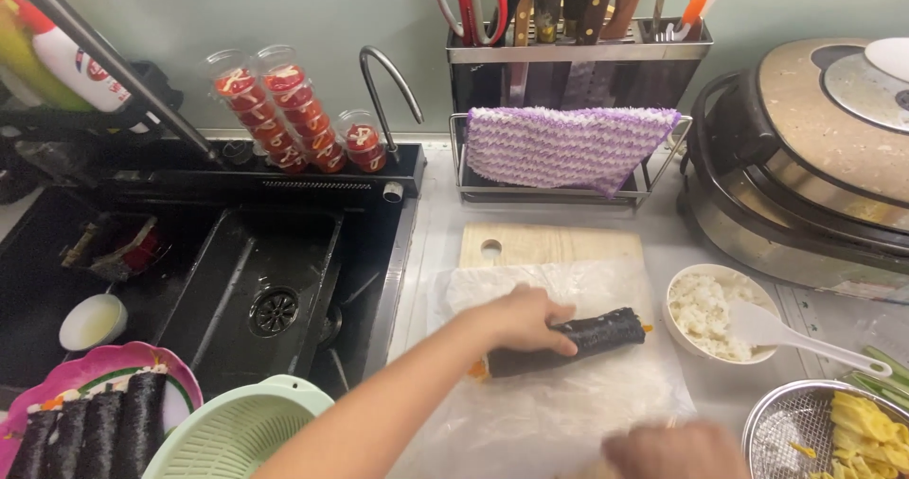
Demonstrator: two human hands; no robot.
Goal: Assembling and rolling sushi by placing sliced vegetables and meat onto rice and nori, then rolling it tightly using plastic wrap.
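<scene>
From the plate [180, 384] of finished rolls by the sink [284, 252], I see my left hand [523, 320] curled over the seaweed roll [578, 339], pinning it on the plastic sheet [568, 403] over the cutting board [549, 244] on the desk [431, 223], while my right hand [677, 451] sits low and blurred, grip unclear, near the rice bowl [717, 275].

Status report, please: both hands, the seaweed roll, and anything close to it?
Left hand gripping seaweed roll lying on plastic sheet. Right hand low at frame edge, blurred, grip unclear. Rice bowl with white spoon just right of roll.
</scene>
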